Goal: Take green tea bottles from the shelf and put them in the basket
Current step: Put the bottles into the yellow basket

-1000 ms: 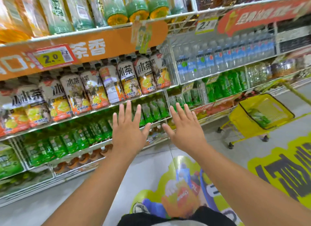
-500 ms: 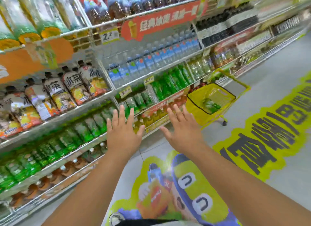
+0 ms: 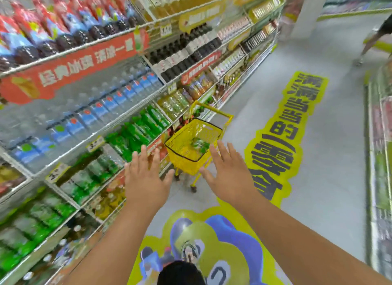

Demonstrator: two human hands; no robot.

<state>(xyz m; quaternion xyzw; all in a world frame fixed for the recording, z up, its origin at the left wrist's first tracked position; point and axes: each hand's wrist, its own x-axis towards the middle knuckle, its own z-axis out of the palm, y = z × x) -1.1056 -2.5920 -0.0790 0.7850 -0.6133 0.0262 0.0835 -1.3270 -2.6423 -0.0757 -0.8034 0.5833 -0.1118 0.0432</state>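
Note:
Green tea bottles (image 3: 135, 132) stand in rows on a lower shelf at the left, with more green-labelled ones (image 3: 38, 223) further down. A yellow wheeled basket (image 3: 186, 159) stands on the floor by the shelf, ahead of me, with at least one green bottle (image 3: 198, 143) lying in it. My left hand (image 3: 146, 178) and my right hand (image 3: 227, 174) are held out in front, fingers spread and straight, holding nothing. The basket shows between them, just beyond the fingertips.
Shelves of water bottles (image 3: 101, 108), dark drinks (image 3: 186, 51) and red-capped bottles (image 3: 70, 23) fill the left side. Grey floor with yellow stickers (image 3: 284, 140) runs ahead. Another shelf edge (image 3: 379, 157) lines the right. A person's leg (image 3: 375, 36) is at the far right.
The view has swung right along the aisle. The basket has come from the right toward the centre and nearer. Both hands stay spread and empty.

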